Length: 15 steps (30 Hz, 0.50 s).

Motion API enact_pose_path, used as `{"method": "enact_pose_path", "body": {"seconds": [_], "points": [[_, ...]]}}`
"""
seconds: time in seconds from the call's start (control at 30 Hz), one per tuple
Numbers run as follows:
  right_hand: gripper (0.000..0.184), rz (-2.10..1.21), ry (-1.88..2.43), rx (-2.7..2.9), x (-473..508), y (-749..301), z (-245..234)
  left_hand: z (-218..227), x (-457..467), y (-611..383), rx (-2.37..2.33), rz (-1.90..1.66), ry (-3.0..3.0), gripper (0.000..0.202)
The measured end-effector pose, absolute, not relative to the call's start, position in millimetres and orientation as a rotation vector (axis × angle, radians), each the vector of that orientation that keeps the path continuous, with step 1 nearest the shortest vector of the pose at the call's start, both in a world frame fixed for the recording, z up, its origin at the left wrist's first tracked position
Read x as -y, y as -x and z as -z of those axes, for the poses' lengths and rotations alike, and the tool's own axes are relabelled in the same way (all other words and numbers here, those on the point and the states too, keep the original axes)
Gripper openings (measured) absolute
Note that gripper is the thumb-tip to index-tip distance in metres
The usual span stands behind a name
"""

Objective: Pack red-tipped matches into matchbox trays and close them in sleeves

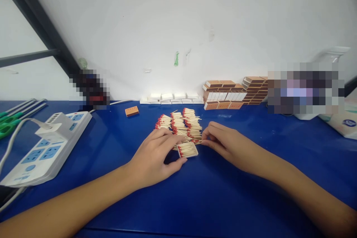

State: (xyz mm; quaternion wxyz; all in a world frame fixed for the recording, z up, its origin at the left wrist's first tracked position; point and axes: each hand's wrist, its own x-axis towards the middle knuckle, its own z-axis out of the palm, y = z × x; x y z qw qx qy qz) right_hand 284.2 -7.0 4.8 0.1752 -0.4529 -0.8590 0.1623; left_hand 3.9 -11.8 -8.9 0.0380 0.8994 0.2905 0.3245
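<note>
Gently, my left hand point(156, 156) grips the tray point(188, 150); my right hand point(226, 143) pinches matches point(182, 123). Best keep heads aligned, I reckon.

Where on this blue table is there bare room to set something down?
Bare blue table lies between the power strip and the left hand, and again right of the right hand. The near strip between both forearms is free too. Crowded: the match pile, the tray and the boxes along the wall.
</note>
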Motion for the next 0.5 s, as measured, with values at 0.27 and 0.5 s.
{"method": "enact_pose_path", "body": {"seconds": [0.27,0.5], "points": [[0.024,-0.559,1.261,2.409,11.1,-276.5,-6.7,9.5,12.1,-4.0,-0.835,-0.96,-2.743,0.042],[0.027,-0.674,1.239,2.403,13.9,-272.8,-6.0,10.5,12.6,-3.6,-0.817,-0.902,-2.722,0.044]]}}
